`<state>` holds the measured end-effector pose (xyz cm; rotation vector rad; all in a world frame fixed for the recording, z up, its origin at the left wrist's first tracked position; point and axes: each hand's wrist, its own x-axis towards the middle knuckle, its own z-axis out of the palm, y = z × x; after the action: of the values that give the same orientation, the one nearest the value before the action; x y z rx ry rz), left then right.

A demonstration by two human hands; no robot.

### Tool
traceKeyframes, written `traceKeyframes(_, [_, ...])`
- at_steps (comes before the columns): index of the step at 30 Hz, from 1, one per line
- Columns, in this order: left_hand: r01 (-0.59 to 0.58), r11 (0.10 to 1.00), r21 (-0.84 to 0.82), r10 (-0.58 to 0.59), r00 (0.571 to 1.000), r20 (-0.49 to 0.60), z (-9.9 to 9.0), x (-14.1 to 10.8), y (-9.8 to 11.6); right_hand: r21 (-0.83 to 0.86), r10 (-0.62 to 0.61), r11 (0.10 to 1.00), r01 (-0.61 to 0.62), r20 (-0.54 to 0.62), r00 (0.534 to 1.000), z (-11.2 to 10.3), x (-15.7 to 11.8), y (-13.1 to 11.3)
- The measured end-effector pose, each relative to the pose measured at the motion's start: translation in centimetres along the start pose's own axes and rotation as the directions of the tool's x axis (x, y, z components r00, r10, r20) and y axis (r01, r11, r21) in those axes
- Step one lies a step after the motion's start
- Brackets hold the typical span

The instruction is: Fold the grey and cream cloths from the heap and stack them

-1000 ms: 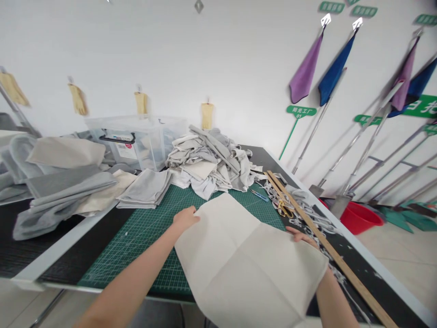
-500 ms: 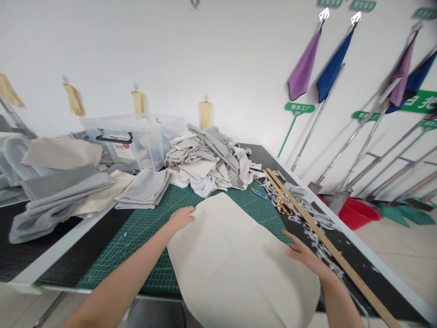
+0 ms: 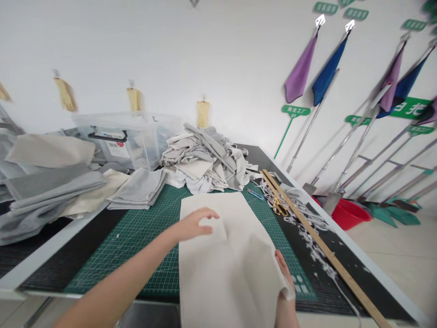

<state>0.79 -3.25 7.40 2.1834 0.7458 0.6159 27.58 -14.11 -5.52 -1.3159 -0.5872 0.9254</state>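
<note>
A large off-white piece of fabric (image 3: 211, 269) lies over the green cutting mat (image 3: 157, 255) and runs down toward the near table edge. Over its upper left part is my left hand (image 3: 196, 224), thumb and fingers apart, with nothing between them. My right hand (image 3: 284, 269) grips the right edge of the fabric, which is lifted and curls around the fingers; part of this hand is hidden behind the cloth. Beyond the fabric rises a heap of grey and white cloth pieces (image 3: 208, 157). Folded grey cloth (image 3: 138, 189) rests at the mat's far left corner.
At the right lie a long wooden ruler (image 3: 321, 241), gold-handled scissors (image 3: 280, 207), a blue snipping tool (image 3: 255, 194) and cord scraps (image 3: 314, 248). A clear plastic bin (image 3: 143, 146) stands at the back left, beside stacked grey fabric (image 3: 51, 182). A red bucket (image 3: 350, 214) is on the floor.
The fabric has come down flatter onto the mat, its far edge now straight across. My left hand has let go of its edge and moved right, over it. My right hand has drawn its side inward.
</note>
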Motion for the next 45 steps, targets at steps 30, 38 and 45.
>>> traceKeyframes(30, [0.248,0.827,0.505,-0.350,0.930,0.116,1.9,-11.7,-0.3,-0.060,0.276,0.957,-0.284,-0.119,0.954,-3.0,-3.9,-1.1])
traceKeyframes(38, [0.216,0.913,0.347,-0.268,0.957,0.111,0.9,-14.6,-4.2,0.043,0.103,0.994,-0.101,-0.051,0.993,-1.5,-5.9,-2.1])
traceKeyframes(45, [0.191,0.881,0.433,-0.209,0.978,-0.005,1.8,-15.4,-6.2,-0.448,-0.196,0.858,0.249,0.162,0.967,-3.4,-4.6,0.1])
